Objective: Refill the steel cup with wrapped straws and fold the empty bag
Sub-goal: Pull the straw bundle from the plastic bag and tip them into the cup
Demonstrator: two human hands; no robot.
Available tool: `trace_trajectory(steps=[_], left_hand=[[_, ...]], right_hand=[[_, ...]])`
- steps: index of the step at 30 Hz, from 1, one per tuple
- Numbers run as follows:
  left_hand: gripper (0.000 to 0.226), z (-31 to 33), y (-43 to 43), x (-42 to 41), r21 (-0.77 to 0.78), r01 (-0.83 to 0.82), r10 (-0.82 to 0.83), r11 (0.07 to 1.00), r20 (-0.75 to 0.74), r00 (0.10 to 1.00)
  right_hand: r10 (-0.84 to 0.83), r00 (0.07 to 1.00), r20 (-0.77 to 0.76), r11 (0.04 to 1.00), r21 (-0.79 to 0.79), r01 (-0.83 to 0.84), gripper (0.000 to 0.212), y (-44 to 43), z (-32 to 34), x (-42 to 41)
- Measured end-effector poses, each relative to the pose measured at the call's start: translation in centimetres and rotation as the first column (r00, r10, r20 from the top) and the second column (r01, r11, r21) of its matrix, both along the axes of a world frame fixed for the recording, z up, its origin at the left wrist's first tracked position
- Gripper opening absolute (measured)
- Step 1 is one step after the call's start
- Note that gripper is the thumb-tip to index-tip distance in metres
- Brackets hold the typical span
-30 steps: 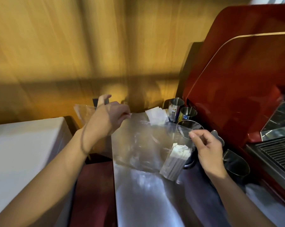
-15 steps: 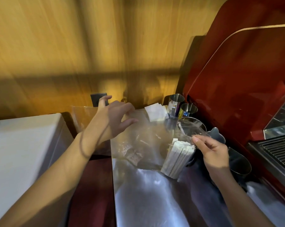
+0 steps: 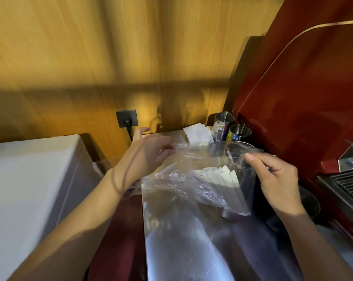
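A clear plastic bag (image 3: 177, 179) lies crumpled over the steel counter (image 3: 187, 240), stretched between both hands. My left hand (image 3: 149, 157) pinches its far left edge. My right hand (image 3: 277, 179) grips its right edge next to the machine. Under the bag, a bundle of white paper-wrapped straws (image 3: 224, 179) leans in a steel cup (image 3: 232, 213), whose base shows near the counter's middle. The film covers the straws and most of the cup.
A red espresso machine (image 3: 303, 98) fills the right side. Two steel pitchers (image 3: 224, 126) and a folded white cloth (image 3: 197, 132) stand at the counter's back. A white appliance (image 3: 33, 179) sits left; a wall socket (image 3: 127, 118) is behind.
Both hands have closed on the plastic bag and drawn it over the straws. My left hand moved right and down; the view tilted lower.
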State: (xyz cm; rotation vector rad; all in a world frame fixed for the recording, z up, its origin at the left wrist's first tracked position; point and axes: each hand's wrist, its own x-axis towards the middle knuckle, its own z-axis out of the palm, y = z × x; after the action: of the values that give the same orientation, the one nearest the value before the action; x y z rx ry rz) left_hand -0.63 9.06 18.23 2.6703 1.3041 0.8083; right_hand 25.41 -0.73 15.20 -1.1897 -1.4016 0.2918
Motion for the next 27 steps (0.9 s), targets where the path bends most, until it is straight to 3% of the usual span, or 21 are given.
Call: trace_trajectory(steps=[5, 10, 13, 17, 27], left_hand=[[0.015, 0.3, -0.6, 0.3, -0.073, 0.032, -0.036, 0.997, -0.058, 0.998], [0.017, 1.3, -0.7, 0.3, 0.233, 0.014, -0.005, 0.972, -0.037, 0.999], [0.016, 1.8, -0.3, 0.6, 0.09, 0.106, -0.091, 0.99, -0.154, 0.984], [0.012, 2.3, 0.4, 0.0, 0.144, 0.083, -0.075, 0.986, -0.059, 0.995], [0.013, 1.2, 1.0, 1.4, 0.066, 0.032, -0.028, 0.997, -0.058, 0.998]], right_hand=[[-0.005, 0.995, -0.098, 0.993, -0.118, -0.006, 0.024, 0.7, -0.9, -0.7], [-0.066, 0.985, -0.159, 0.997, 0.018, 0.069, 0.024, 0.3, -0.6, -0.5], [-0.092, 0.983, -0.16, 0.994, -0.081, 0.08, 0.012, 0.8, -1.2, -0.5], [-0.128, 0.98, -0.151, 0.991, -0.061, 0.12, 0.014, 0.8, -1.9, -0.4], [-0.101, 0.969, -0.226, 0.992, -0.091, 0.082, 0.01, 1.9, -3.1, -0.4]])
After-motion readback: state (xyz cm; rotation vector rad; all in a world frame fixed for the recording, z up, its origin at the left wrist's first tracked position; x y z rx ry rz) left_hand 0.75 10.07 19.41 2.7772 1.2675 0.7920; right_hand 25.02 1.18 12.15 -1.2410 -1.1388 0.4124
